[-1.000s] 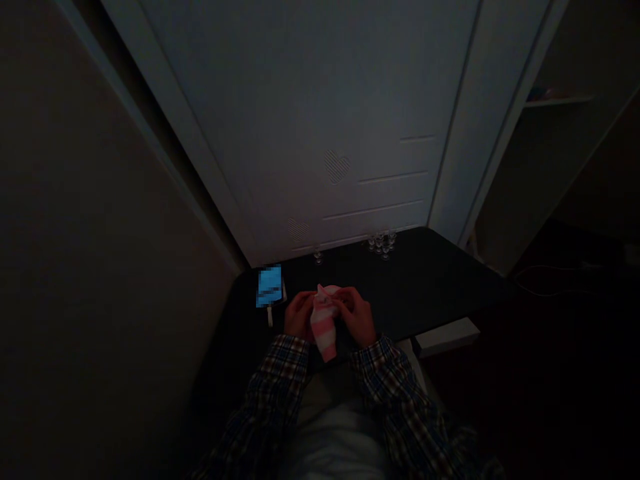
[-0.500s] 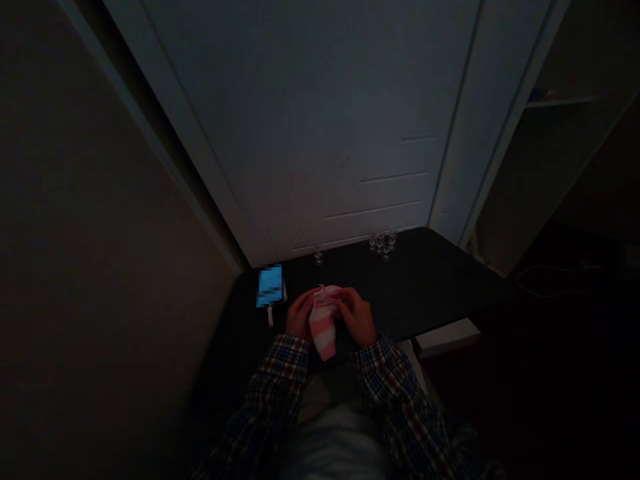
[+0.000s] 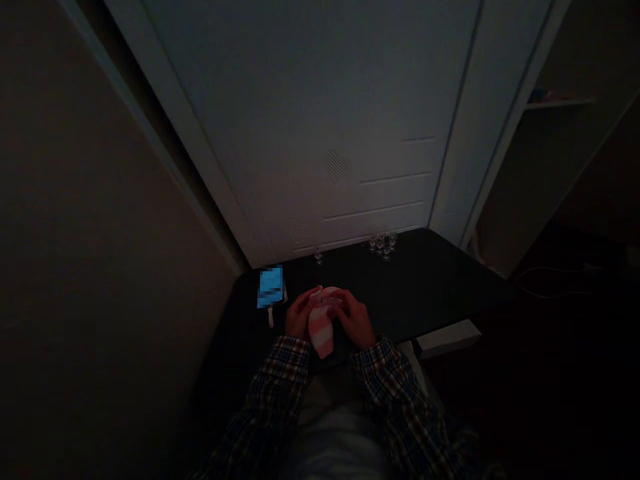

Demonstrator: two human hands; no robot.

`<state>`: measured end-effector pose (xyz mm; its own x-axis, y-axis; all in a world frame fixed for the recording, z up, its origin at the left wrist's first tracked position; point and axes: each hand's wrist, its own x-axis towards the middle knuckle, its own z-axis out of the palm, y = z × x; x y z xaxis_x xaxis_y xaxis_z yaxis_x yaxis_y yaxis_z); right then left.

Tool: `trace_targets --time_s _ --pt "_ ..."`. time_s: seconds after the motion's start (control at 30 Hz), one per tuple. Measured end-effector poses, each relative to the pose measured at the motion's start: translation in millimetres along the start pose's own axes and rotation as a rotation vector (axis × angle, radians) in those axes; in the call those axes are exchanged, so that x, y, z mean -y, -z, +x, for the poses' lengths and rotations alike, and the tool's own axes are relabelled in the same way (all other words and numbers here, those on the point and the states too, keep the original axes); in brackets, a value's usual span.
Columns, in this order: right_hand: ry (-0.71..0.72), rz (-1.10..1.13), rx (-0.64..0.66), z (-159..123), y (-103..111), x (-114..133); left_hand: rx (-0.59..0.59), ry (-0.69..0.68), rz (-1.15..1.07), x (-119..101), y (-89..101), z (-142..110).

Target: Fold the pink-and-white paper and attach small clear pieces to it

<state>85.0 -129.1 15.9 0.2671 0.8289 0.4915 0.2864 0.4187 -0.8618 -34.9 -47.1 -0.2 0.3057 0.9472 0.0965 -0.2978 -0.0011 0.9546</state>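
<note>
Fingers curled in, the left hand (image 3: 299, 319) pinches a pink-and-white striped cloth (image 3: 321, 332) near its ten o'clock edge, the right hand (image 3: 357, 321) near two. The cloth sits at six o'clock in view.

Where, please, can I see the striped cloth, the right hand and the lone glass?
Striped cloth (image 3: 321, 327): head view, on its lower striped part.
Right hand (image 3: 357, 320): head view, on its back.
Lone glass (image 3: 319, 257): head view, on its middle.
</note>
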Motion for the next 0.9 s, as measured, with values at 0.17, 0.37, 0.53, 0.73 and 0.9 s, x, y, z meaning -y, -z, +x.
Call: trace_targets --time_s 0.17,0.37,0.53,0.73,0.9 --pt "-0.052 -0.025 -0.055 -0.4 0.2 -5.5 -0.008 0.009 -0.005 -2.2 -1.3 -0.5" --pt "-0.094 -0.073 -0.103 0.0 0.0 -12.2 -0.082 0.04 0.052 -2.4 0.9 0.7" --pt "-0.103 -0.063 -0.11 0.0 -0.1 -11.6 -0.122 0.039 0.067 -0.3 1.4 0.9" --pt "-0.127 -0.035 -0.114 -1.3 -0.1 -11.0 -0.09 0.015 0.089 1.9 3.1 2.7" --pt "-0.156 -0.041 -0.111 -0.8 -0.5 -12.6 -0.015 -0.029 0.097 7.2 8.4 6.3"
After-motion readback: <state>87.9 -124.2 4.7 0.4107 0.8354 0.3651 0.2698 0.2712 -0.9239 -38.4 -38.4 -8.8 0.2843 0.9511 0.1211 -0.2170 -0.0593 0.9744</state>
